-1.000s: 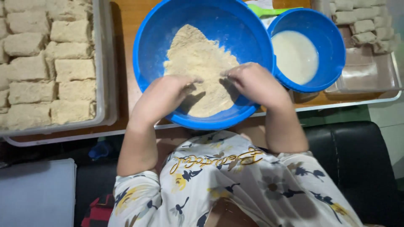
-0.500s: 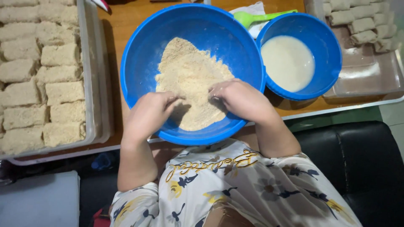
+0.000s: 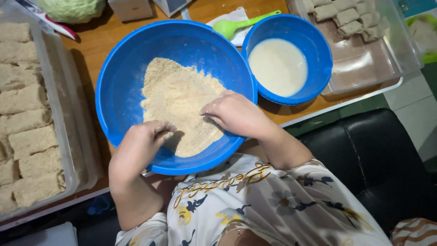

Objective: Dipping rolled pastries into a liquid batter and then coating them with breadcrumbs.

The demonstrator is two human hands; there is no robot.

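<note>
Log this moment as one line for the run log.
left hand: in breadcrumbs | right hand: in breadcrumbs | large blue bowl: on table | small blue bowl: white batter | left tray: coated pieces

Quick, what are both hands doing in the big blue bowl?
Left hand: curled in the breadcrumbs; holding anything, cannot tell.
Right hand: fingers down on the crumbs; grip cannot be told.

A short-sleeved cream blouse (image 3: 255, 205) is worn, printed with grey and yellow flowers and yellow lettering; forearms are bare.
</note>
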